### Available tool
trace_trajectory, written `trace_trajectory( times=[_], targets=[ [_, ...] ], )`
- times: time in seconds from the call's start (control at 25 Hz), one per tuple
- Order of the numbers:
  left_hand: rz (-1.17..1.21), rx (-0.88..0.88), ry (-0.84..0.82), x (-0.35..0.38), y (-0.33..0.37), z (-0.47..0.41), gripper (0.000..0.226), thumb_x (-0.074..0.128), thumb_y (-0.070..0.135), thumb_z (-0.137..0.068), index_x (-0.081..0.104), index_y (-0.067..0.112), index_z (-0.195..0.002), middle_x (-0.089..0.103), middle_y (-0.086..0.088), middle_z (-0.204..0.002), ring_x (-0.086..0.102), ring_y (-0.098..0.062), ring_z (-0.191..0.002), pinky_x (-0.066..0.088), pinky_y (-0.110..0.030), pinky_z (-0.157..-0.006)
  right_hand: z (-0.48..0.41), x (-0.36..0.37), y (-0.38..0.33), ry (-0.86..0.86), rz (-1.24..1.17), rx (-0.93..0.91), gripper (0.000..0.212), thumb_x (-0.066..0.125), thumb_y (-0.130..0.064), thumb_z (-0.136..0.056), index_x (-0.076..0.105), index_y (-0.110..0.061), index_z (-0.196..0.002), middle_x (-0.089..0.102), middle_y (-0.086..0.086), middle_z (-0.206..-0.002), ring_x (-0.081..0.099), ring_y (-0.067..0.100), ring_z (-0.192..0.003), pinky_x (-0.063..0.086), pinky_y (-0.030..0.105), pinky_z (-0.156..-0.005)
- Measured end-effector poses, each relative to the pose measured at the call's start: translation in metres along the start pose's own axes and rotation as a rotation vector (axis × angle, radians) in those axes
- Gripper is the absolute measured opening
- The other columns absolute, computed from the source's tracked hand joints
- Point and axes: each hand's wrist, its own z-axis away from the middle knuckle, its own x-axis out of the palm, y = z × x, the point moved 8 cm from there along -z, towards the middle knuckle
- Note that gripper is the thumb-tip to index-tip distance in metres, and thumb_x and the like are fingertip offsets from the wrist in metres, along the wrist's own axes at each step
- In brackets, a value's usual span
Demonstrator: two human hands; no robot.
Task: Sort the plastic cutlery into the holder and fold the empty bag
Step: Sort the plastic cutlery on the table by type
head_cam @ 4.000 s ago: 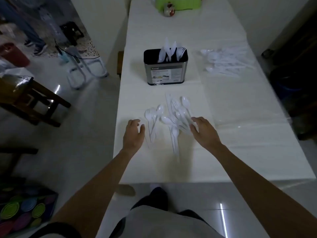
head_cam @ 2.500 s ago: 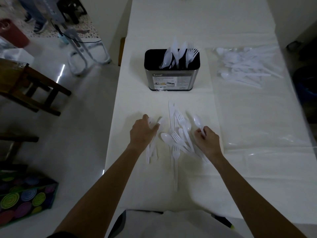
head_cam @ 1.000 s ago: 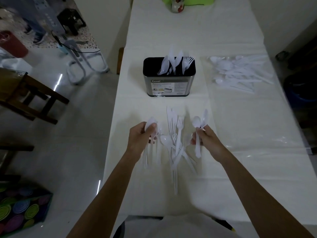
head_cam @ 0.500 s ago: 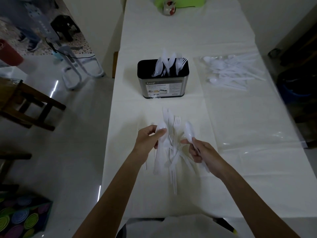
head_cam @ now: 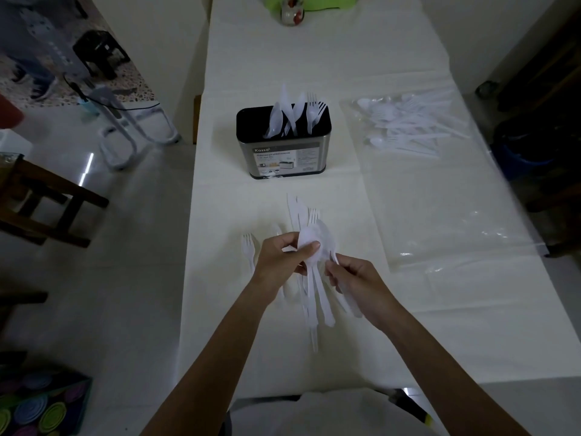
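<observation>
My left hand [head_cam: 278, 262] pinches a small bunch of white plastic spoons [head_cam: 309, 243] by their necks, bowls up, above the near part of the white table [head_cam: 408, 325]. My right hand [head_cam: 355, 283] meets it from the right, fingers curled round the handles of the same bunch. Loose knives and forks [head_cam: 298, 209] lie under and beyond the hands, and a single fork [head_cam: 249, 250] lies to the left. The steel cutlery holder [head_cam: 284, 152] stands further back with several pieces upright in it. The clear bag [head_cam: 434, 171], with cutlery inside its far end, lies flat at right.
A small jar [head_cam: 292, 14] and a green object [head_cam: 311, 1] sit at the table's far end. Left of the table are a wooden stool [head_cam: 41, 196], a white metal frame [head_cam: 132, 133] and a colourful box [head_cam: 37, 404] on the floor.
Both hands picked spoons off the pile, lifted them, and have come together, joining the spoons into one bunch over the remaining cutlery.
</observation>
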Motion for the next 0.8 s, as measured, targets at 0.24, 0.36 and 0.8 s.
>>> trace_trajectory(
  times=[0.24,0.36,0.8],
  targets=[
    [0.027,0.015,0.085,-0.006,0.003,-0.004,0.007,0.074,0.020,-0.079,0.075,0.015,-0.083,0.074,-0.011,-0.083,0.065,-0.019,-0.064,0.052,-0.021,-0.054,0.003,0.007,0.014,-0.096,-0.143,0.153,0.034,0.038,-0.025,-0.101,0.070,-0.015,-0.108,0.073,0.010,-0.106,0.069,0.024,-0.097,0.054,0.028,-0.083],
    [-0.005,0.031,0.079,-0.004,0.006,-0.006,0.010,0.073,0.021,-0.080,0.075,0.012,-0.084,0.070,-0.003,-0.071,0.058,-0.011,-0.057,0.045,-0.016,-0.049,0.007,0.023,0.019,-0.265,-0.186,0.241,0.038,0.032,-0.016,-0.101,0.058,0.005,-0.119,0.066,0.024,-0.111,0.067,0.025,-0.088,0.053,0.029,-0.079],
    [-0.171,0.196,-0.110,0.005,0.029,-0.012,0.023,0.053,0.017,-0.095,0.068,0.013,-0.112,0.067,0.001,-0.091,0.061,-0.011,-0.050,0.047,-0.024,-0.044,0.017,0.026,0.010,-0.331,-0.181,0.185,0.026,0.036,-0.030,-0.101,0.054,-0.012,-0.097,0.029,-0.001,-0.062,0.027,0.009,-0.046,0.030,0.021,-0.046]
  ],
)
